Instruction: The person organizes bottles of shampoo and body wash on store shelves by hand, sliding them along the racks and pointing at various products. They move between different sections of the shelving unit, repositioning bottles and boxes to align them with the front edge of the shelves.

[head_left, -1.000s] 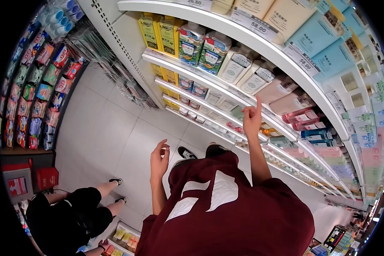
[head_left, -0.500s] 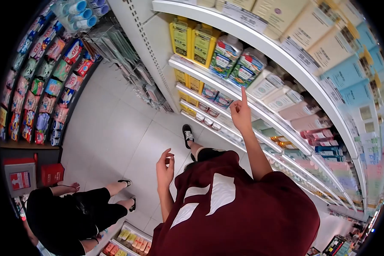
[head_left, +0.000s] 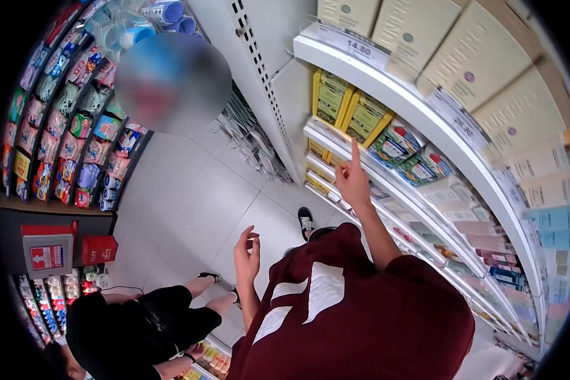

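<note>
My right hand (head_left: 353, 180) is raised in front of the curved shelf (head_left: 418, 101), its index finger stretched out and the other fingers curled. The fingertip points near the yellow bottles (head_left: 364, 120), beside the green and blue packs (head_left: 396, 144); whether it touches the shelf edge I cannot tell. Nothing shows in that hand. Lower down, my left hand (head_left: 246, 256) hangs in the air above the floor, its fingers loosely bent and apart, with nothing in it.
A person in black (head_left: 139, 323) stands at the lower left. Racks of colourful packets (head_left: 69, 126) line the left side. A red box (head_left: 99, 249) sits by the left rack. Cream boxes (head_left: 481, 50) fill the upper right shelf. A blurred patch covers the top left.
The view has shifted, with the shelf moving right. My right fingertip has gone from the green and blue packs to near the yellow bottles. The other person's arm has changed position.
</note>
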